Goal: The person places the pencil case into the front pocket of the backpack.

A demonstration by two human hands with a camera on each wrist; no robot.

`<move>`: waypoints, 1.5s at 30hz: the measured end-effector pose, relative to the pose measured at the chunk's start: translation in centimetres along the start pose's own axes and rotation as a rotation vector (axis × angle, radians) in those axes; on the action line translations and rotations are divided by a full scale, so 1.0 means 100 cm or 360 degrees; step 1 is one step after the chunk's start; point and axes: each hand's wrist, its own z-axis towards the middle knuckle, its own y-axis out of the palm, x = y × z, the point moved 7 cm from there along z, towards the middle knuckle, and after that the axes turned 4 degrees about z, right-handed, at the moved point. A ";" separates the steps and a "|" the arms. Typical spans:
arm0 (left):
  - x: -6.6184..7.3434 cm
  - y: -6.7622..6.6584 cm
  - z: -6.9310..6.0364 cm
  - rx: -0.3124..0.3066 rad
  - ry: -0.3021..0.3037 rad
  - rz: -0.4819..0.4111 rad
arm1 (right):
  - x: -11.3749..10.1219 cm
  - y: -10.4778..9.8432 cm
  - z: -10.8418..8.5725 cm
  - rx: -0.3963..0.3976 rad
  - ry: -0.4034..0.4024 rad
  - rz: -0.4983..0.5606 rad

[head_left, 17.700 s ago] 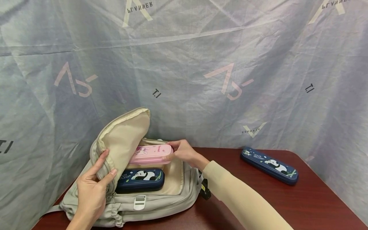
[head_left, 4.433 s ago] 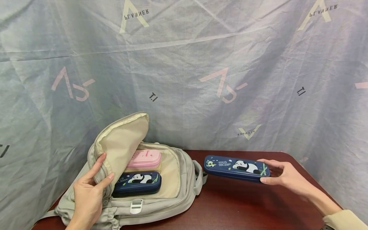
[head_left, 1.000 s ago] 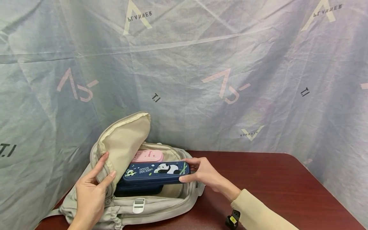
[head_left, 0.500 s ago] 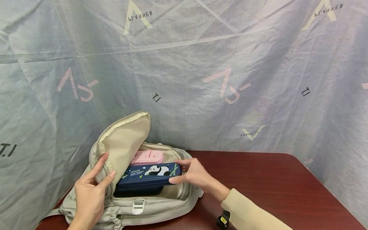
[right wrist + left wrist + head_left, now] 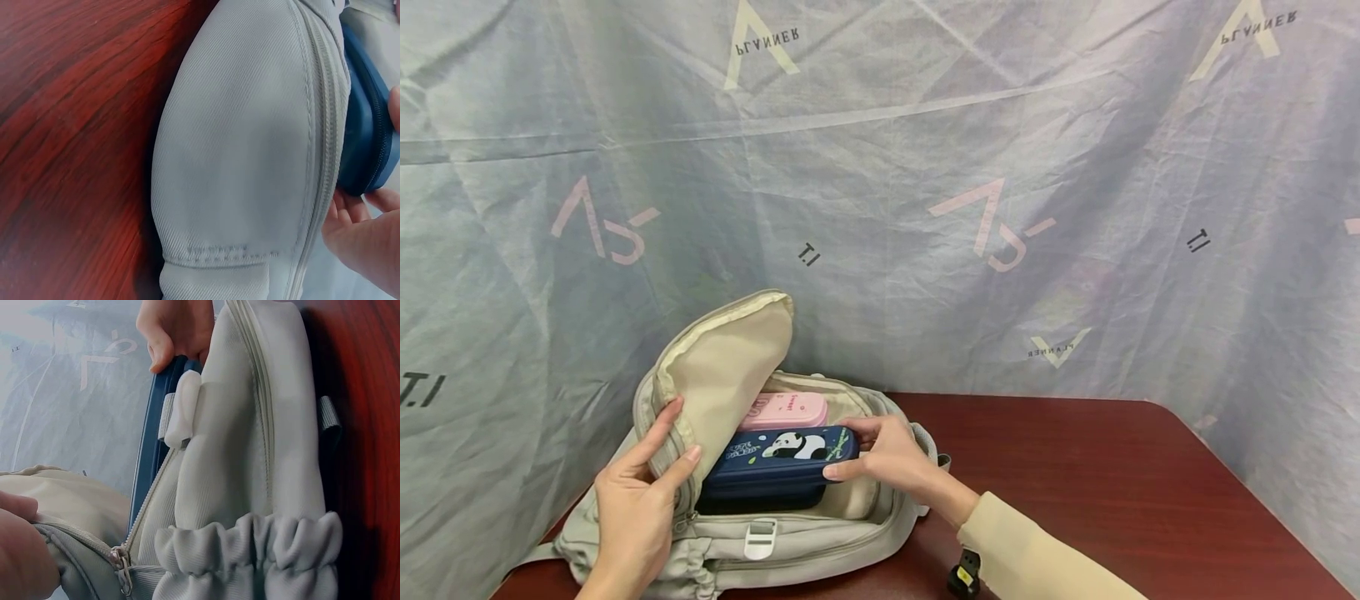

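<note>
A light grey backpack [image 5: 820,554] lies on the table with its front flap [image 5: 730,358] folded up. My left hand [image 5: 638,500] pinches the edge of that flap between thumb and fingers. In my right hand [image 5: 891,458] is the right end of a dark blue panda pencil case [image 5: 782,471], held over the backpack's opening. Beneath it sits another dark blue pencil case [image 5: 760,500], mostly covered. Behind both lies a pink pencil case [image 5: 790,408], partly hidden by the flap. The right wrist view shows my thumb and fingers at the end of the blue case [image 5: 362,125].
The dark red wooden table [image 5: 1075,483] extends to the right of the backpack. A printed grey cloth [image 5: 880,208] hangs behind and at both sides. A white buckle [image 5: 761,538] and a zipper pull [image 5: 122,562] are on the backpack's near side.
Since a few seconds ago, my right hand has carried the panda pencil case from the right side leftward over the backpack. Over the last second it slid further left under the flap. My left hand stayed put.
</note>
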 end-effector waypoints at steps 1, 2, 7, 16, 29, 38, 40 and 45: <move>0.000 0.000 0.000 0.0001 0.0001 -0.0001 | 0.000 0.001 0.001 0.0009 0.0005 -0.0005; 0.000 0.000 0.000 0.0001 0.0002 -0.0004 | 0.001 0.002 0.001 0.0011 0.0013 -0.0007; 0.001 0.000 0.000 0.0015 0.0013 -0.0003 | 0.003 0.008 0.005 0.0014 0.0016 0.0009; 0.001 0.001 -0.001 0.0006 0.0011 -0.0027 | 0.001 0.009 0.004 -0.0022 0.0017 0.0054; 0.002 0.001 -0.001 0.0014 0.0022 -0.0025 | 0.002 0.013 0.007 -0.0071 0.0009 0.0085; 0.003 0.002 -0.001 0.0007 0.0023 -0.0052 | 0.000 0.022 0.012 -0.0033 0.0000 0.0100; 0.003 0.002 -0.001 0.0008 0.0015 -0.0067 | 0.000 0.023 0.013 -0.0028 -0.0003 0.0099; 0.003 0.002 -0.001 0.0010 -0.0006 -0.0076 | 0.000 0.022 0.013 -0.0052 -0.0009 0.0117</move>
